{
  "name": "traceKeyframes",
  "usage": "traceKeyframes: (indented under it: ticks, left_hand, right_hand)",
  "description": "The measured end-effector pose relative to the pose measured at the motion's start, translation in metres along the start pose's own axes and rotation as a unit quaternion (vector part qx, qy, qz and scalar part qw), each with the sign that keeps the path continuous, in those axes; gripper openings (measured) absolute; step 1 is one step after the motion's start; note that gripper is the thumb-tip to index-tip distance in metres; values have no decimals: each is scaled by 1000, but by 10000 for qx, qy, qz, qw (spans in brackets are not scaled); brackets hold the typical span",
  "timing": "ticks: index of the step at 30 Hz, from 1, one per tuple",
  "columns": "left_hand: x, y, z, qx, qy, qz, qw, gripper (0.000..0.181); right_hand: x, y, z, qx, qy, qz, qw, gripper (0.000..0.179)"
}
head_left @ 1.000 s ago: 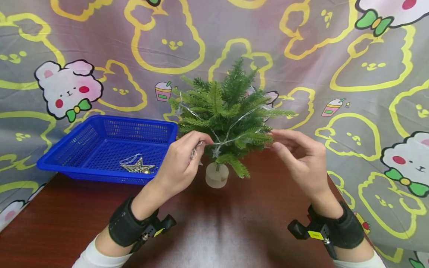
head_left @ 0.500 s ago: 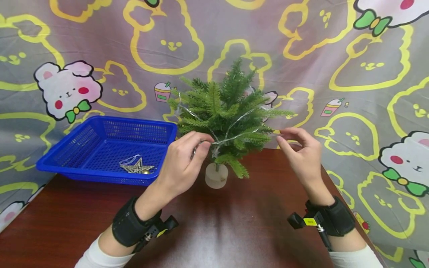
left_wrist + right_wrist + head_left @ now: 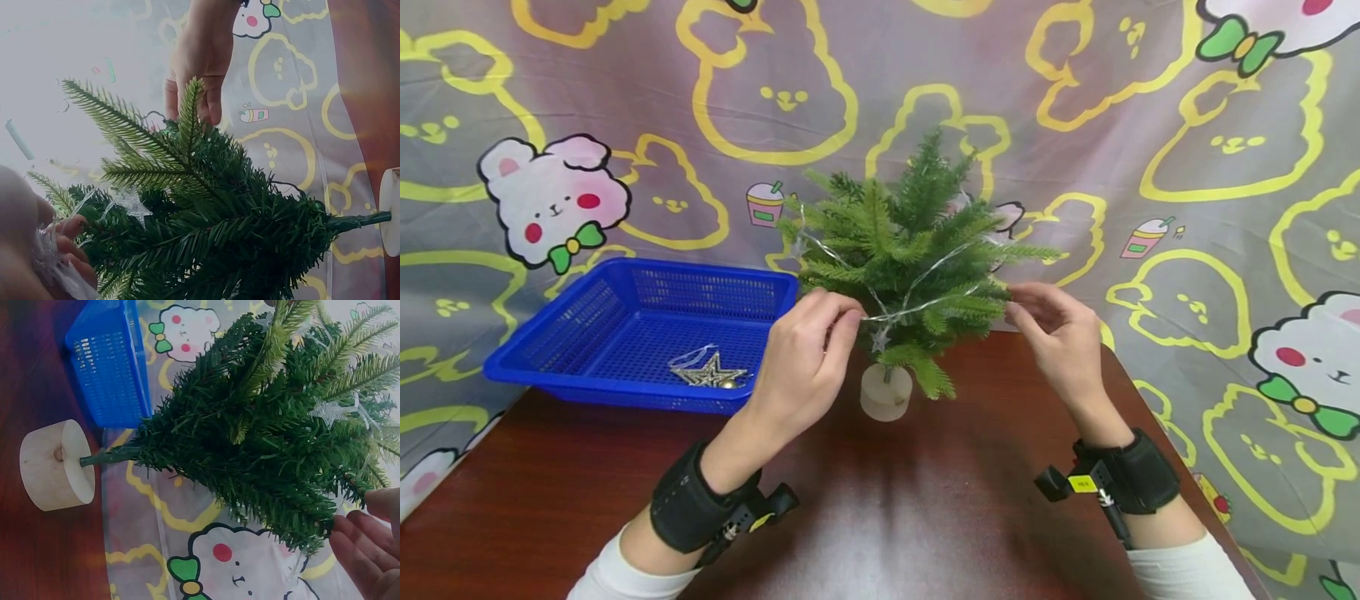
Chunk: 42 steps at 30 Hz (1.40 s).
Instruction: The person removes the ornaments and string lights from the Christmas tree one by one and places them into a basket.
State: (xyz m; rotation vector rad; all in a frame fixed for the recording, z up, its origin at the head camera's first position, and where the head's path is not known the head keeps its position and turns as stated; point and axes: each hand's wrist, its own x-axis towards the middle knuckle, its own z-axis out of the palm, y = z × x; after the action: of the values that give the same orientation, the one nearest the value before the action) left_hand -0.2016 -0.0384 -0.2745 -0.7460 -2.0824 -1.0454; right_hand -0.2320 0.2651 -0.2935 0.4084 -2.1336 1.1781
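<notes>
A small artificial Christmas tree (image 3: 887, 242) stands upright on a round wooden base (image 3: 886, 398). Across its branches runs a clear string of star lights, one star (image 3: 880, 340) showing low at the front. My left hand (image 3: 801, 354) pinches the string at the tree's lower left. In the left wrist view, a bunched clear part of the light string (image 3: 65, 275) lies in its curled fingers. At the tree's right side, my right hand (image 3: 1063, 337) reaches to the branch tips. The right wrist view shows its thumb and fingers (image 3: 359, 540) apart beside a thin strand.
Left of the tree is a blue plastic basket (image 3: 625, 386) with a gold star ornament (image 3: 711, 371) and a small gold ball (image 3: 728, 384) inside. A cartoon-print cloth (image 3: 1075, 167) hangs close behind the tree. All stands on a brown wooden table (image 3: 947, 500).
My right hand first drew out to the right with a strand, then came back in to the branch tips. The left hand has shifted slightly left, drawing the string with it.
</notes>
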Motion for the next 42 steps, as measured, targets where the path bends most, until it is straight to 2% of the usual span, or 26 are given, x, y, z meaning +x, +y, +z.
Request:
traceKeyframes:
  ticks: [5, 11, 16, 20, 26, 31, 34, 38, 42]
  left_hand:
    - [0, -3, -2, 119, 233, 7, 9997, 18]
    - [2, -6, -5, -26, 411, 203, 9989, 15]
    - [2, -7, -7, -79, 326, 260, 9991, 11]
    - [3, -8, -9, -119, 149, 227, 9996, 9]
    - [4, -9, -14, 93, 77, 118, 9999, 22]
    - [5, -9, -16, 194, 185, 75, 9996, 20]
    - [6, -10, -16, 232, 289, 70, 9993, 29]
    - [8, -11, -17, 173, 387, 105, 9990, 42]
    - [10, -12, -22, -57, 257, 97, 9996, 40]
  right_hand:
    - [-3, -2, -1, 206, -19, -223, 9995, 18]
    - [-8, -9, -2, 410, -71, -488, 9979, 19]
    - [-12, -13, -2, 497, -80, -657, 9966, 21]
    - [-14, -16, -2, 563, -130, -623, 9964, 20]
    - [-18, -20, -1, 521, -207, -625, 9965, 18]
    - [-21, -22, -1, 541, -217, -713, 9957, 19]
    - [-24, -24, 0, 521, -240, -724, 9957, 19]
    - [-28, -30, 1, 461, -288, -705, 9960, 20]
    - [-32, -36, 5, 438, -261, -766, 9958, 20]
